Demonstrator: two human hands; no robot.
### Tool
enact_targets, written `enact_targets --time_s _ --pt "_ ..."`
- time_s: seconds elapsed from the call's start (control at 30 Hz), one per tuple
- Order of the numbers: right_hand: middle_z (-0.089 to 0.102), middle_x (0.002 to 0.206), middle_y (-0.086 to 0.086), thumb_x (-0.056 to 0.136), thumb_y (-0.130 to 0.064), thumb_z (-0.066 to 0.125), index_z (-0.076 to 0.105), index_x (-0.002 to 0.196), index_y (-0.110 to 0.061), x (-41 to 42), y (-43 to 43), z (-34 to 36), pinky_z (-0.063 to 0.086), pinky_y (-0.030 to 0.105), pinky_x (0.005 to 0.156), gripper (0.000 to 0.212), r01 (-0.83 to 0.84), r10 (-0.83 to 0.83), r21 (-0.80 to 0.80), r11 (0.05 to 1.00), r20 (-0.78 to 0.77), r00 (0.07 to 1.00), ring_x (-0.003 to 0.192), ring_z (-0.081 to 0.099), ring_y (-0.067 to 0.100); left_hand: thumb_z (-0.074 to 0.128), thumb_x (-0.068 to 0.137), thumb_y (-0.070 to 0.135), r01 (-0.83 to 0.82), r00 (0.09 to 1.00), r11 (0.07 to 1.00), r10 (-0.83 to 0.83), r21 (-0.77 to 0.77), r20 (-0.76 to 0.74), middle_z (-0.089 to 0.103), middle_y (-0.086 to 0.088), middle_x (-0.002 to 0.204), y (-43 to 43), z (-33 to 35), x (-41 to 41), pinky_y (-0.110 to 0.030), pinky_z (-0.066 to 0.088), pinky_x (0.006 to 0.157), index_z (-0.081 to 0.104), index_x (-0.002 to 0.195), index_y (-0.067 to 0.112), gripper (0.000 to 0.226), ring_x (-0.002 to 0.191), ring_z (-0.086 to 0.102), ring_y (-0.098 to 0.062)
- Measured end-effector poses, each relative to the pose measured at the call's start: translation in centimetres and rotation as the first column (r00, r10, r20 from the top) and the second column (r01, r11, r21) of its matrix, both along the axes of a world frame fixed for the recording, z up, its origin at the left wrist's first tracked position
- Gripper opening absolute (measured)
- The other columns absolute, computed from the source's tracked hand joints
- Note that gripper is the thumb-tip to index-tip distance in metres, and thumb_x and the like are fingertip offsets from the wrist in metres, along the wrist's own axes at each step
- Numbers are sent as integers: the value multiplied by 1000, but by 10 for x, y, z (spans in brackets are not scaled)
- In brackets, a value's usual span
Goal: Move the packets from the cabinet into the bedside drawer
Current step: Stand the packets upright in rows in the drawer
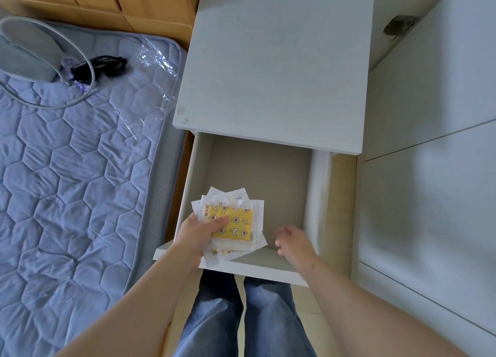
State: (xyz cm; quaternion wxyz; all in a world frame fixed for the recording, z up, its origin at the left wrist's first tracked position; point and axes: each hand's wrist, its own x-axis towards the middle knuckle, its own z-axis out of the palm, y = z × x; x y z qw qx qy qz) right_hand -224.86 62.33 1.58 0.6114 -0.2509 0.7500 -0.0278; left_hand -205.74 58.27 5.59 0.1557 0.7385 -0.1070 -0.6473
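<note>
One packet stack [241, 227] in left hand [197, 234] grip over one drawer [257, 168] (right hand [294, 242] slack)

Soft daylight; right hand [291, 242] motion-blurred; wide-angle bending at edges.

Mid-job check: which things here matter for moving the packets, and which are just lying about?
Job: packets, gripped by the left hand; open drawer; right hand, holding nothing.
Lying about: grey pouch, black sunglasses, grey cable, clear plastic sheet, all on the mattress.
</note>
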Motion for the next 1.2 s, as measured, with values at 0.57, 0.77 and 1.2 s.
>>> enact_targets --time_s 0.57,0.77,1.2 --pt "60 105 -8 76 -23 69 49 108 -30 18 -53 -26 51 36 82 38 -326 364 -318 890 65 929 96 59 16 78 76 23 443 896 895 -439 -55 71 69 -7 99 -47 -46 -13 -48 55 85 58 109 14 39 90 68 -26" --pt "53 75 -2 93 -20 52 52 87 -13 18 -45 -89 37 31 61 9 -381 390 -235 894 -7 921 71 49 18 63 89 24 377 923 926 -378 33 75 62 1 93 -44 -114 -6 -32 51 73 51 112 19 26 86 61 -18" --pt "58 76 -1 93 -13 40 57 78 -18 -2 -27 -163 43 26 62 23 -377 419 222 899 -188 888 77 58 21 40 95 14 839 353 456 -872 298 340 62 -4 93 -51 -164 7 -29 46 64 59 104 15 21 81 60 -21"
